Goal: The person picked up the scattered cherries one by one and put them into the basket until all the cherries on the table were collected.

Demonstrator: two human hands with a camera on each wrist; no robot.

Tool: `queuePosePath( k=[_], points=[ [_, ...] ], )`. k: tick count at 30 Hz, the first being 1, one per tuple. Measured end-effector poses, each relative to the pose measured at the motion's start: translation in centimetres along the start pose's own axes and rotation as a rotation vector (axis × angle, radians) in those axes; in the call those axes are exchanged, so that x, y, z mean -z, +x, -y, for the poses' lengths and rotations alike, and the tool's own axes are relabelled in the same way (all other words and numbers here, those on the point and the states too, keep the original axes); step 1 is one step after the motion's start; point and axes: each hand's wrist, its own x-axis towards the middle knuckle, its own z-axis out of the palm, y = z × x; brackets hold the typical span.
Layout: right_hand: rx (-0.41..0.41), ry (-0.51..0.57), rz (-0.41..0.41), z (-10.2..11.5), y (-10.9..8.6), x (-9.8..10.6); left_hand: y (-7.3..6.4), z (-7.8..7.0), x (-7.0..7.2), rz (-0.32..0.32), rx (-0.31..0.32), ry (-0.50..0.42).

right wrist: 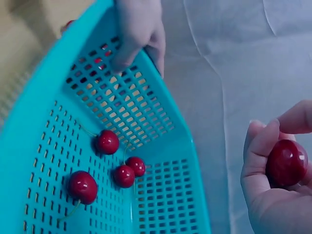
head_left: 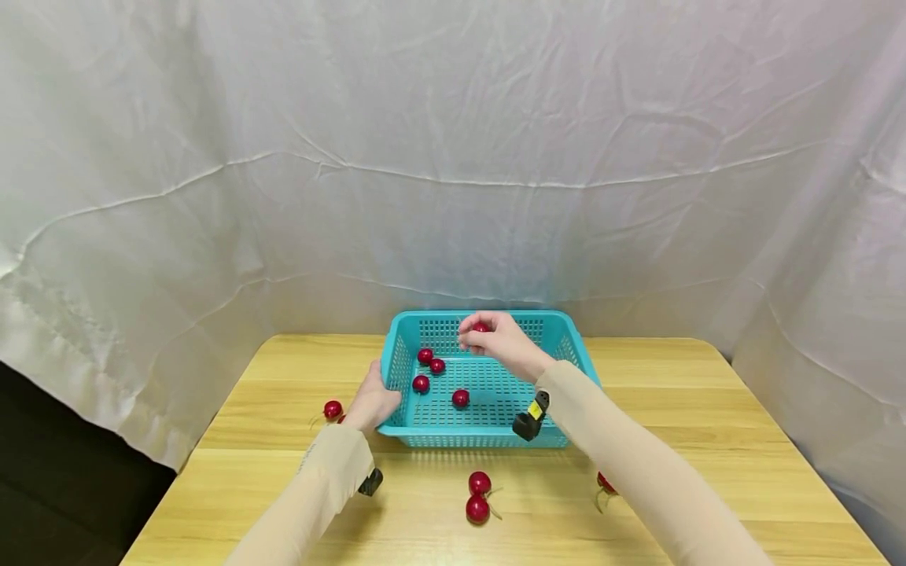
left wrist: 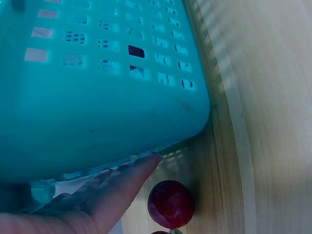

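A blue plastic basket (head_left: 488, 431) with slotted walls stands on the table. My left hand (head_left: 373, 399) grips its left rim; in the right wrist view the left thumb (right wrist: 127, 54) lies inside the wall. Over the far part of the basket, my right hand (head_left: 506, 343) pinches a red cherry (right wrist: 286, 163) between thumb and fingers. Inside the basket lie several more cherries, among them a cherry (head_left: 461, 398) near the middle and a cherry (head_left: 421, 384) toward the left wall.
On the wooden table (head_left: 658, 393), two touching cherries (head_left: 478, 509) lie in front of the basket. A cherry (head_left: 333, 409) sits left of my left hand, with another partly hidden. One cherry (head_left: 605, 483) is partly behind my right sleeve. A pale curtain (head_left: 453, 157) hangs behind.
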Motion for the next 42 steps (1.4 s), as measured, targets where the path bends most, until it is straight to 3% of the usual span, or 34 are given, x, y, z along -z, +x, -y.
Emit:
queuePosePath(
  k=[8, 14, 26, 35, 42],
  points=[
    [-0.122, 0.124, -0.165, -2.2, 2.1, 0.5, -0.4, -0.2, -0.1, -0.001, -0.009, 0.002],
    [-0.182, 0.149, -0.181, -3.6, 3.0, 0.8, -0.5, -0.3, 0.0, -0.007, -0.001, 0.000],
    [-0.243, -0.022, -0.260, -5.8, 3.3, 1.7, -0.6, -0.3, -0.2, 0.000, 0.008, -0.011],
    [-0.244, -0.057, -0.271, -6.4, 3.5, 1.8, -0.6, -0.4, -0.1, -0.005, 0.007, -0.005],
    [-0.209, -0.209, -0.261, -6.5, 3.3, 1.7, -0.3, -0.2, -0.1, 0.001, 0.014, -0.003]
  ],
)
